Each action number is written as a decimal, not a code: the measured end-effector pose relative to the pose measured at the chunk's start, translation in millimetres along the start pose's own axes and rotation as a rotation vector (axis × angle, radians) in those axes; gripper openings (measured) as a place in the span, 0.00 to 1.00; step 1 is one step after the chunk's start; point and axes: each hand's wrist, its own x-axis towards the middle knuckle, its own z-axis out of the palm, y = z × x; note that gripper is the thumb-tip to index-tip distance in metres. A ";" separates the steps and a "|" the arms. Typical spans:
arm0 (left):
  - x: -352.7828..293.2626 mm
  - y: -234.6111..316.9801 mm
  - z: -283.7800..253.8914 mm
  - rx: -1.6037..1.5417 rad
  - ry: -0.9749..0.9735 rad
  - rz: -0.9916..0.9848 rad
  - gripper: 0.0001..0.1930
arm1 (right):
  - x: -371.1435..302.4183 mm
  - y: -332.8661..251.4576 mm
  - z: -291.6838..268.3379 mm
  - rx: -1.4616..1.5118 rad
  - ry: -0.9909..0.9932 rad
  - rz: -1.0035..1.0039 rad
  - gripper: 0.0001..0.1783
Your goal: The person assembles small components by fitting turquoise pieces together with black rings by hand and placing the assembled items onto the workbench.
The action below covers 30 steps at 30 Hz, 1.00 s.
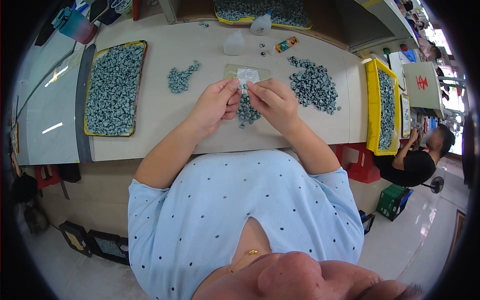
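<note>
Over the middle of the white table [170,120], my left hand [214,104] and my right hand [276,104] meet with thumbs and index fingertips pinched close together. Whatever small thing they grip is mostly covered by the fingertips. Below and between them lies a small pile of grey-green pebble-like pieces [247,114]. Just beyond the fingertips, a white square with a round outline [248,75] rests on a yellowish flat board [232,69]. A small cluster of similar pieces [179,80] is left of my hands, and a larger, darker heap [314,86] is to the right.
A full yellow-edged tray [143,75] lies at left; a yellow bin [373,107] of pieces stands at right. White squeeze bottles [233,44] and an orange-and-green tube [286,44] sit at the back, near a shelf tray [235,21]. A person [417,160] sits at far right.
</note>
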 end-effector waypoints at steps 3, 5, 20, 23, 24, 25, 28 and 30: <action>0.5 -0.4 2.3 -0.008 -0.019 -0.013 0.12 | -2.7 2.5 0.9 -0.035 -0.024 -0.102 0.15; 1.3 -0.8 2.9 -0.015 -0.018 -0.027 0.12 | -4.8 3.0 1.7 -0.095 -0.041 -0.138 0.17; 1.2 -12.5 5.0 0.085 0.043 0.135 0.10 | -2.7 4.3 2.8 -0.065 -0.081 -0.149 0.16; 0.7 -16.3 8.6 0.091 0.098 0.226 0.10 | -2.1 3.0 5.1 -0.039 -0.046 -0.136 0.14; 0.3 -16.3 8.7 0.108 0.094 0.236 0.10 | -3.4 3.2 6.1 -0.039 -0.045 -0.137 0.14; -0.2 -15.8 9.0 0.125 0.091 0.246 0.10 | -5.5 3.6 7.6 0.012 -0.022 -0.072 0.13; 0.0 -15.9 11.8 0.182 0.109 0.290 0.11 | -5.9 1.7 8.2 0.059 0.018 0.001 0.11; -1.6 -14.5 12.1 0.186 0.099 0.289 0.12 | -5.7 1.4 8.1 0.056 0.034 0.011 0.11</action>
